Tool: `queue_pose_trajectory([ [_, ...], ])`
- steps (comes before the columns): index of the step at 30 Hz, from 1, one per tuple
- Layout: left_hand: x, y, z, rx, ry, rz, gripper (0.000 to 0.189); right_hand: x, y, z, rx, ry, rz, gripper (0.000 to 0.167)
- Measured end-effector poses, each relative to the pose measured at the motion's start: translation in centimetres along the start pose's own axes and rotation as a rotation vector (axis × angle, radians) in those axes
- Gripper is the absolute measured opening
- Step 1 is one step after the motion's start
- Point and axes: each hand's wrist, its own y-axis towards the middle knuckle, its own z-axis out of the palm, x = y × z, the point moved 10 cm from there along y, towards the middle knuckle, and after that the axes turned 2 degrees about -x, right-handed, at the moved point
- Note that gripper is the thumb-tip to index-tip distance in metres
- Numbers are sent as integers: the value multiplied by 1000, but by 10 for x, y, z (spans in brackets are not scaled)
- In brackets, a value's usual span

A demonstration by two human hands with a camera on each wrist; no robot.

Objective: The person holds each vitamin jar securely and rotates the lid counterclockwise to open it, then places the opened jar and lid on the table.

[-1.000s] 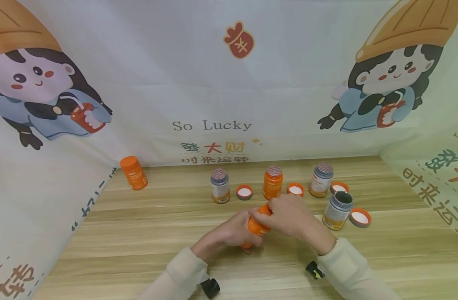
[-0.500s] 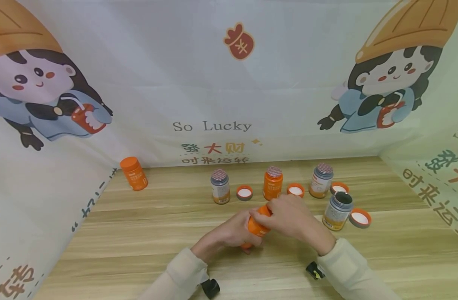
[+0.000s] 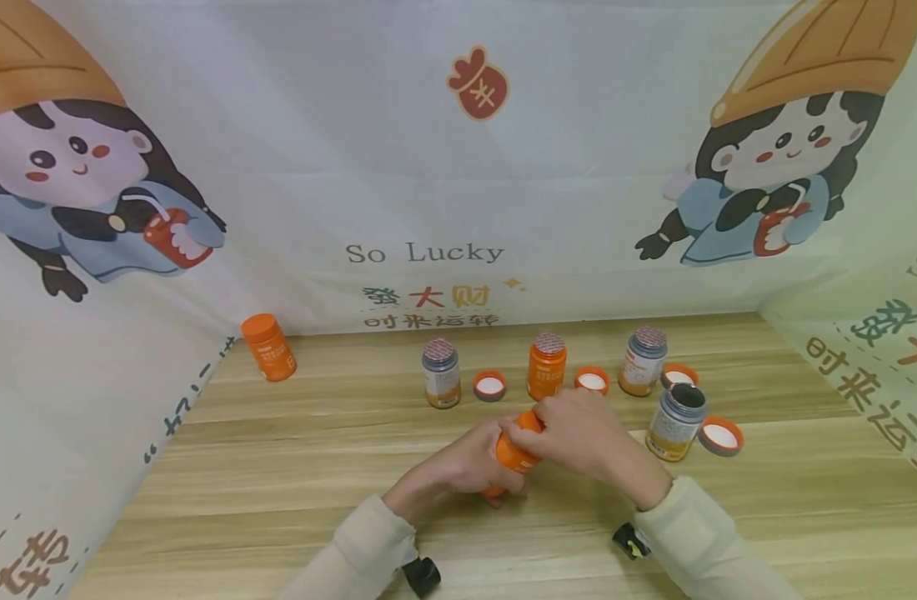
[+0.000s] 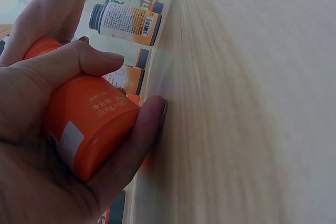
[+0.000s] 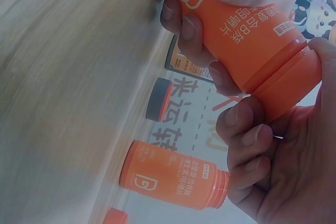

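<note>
Low over the table's middle, my left hand wraps round the body of an orange pill bottle, which leans with its top toward the right. My right hand grips the orange cap at the bottle's upper end. A narrow gap line shows between cap and body in the right wrist view, and the cap sits on the neck. The bottle's base points down past my left fingers. Just behind the hands stands an uncapped orange bottle with a foil seal on its mouth.
A capped orange bottle stands at the far left. Foil-sealed grey bottles stand along the back. An unsealed grey bottle is at the right. Upturned caps lie beside the bottles on the wooden table.
</note>
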Motion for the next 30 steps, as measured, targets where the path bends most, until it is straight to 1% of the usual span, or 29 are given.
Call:
queue_pose_trajectory([
  [10,2,0,-1,-8,4,-6,57,3,1,-1,-23,-8,-11,54],
  [23,3,2,-1,9,-18,-13,56,1,1,0,-27,-8,-15,56],
  [30,4,1,-1,7,-11,-16,56,2,2,1,-26,-17,-22,56],
])
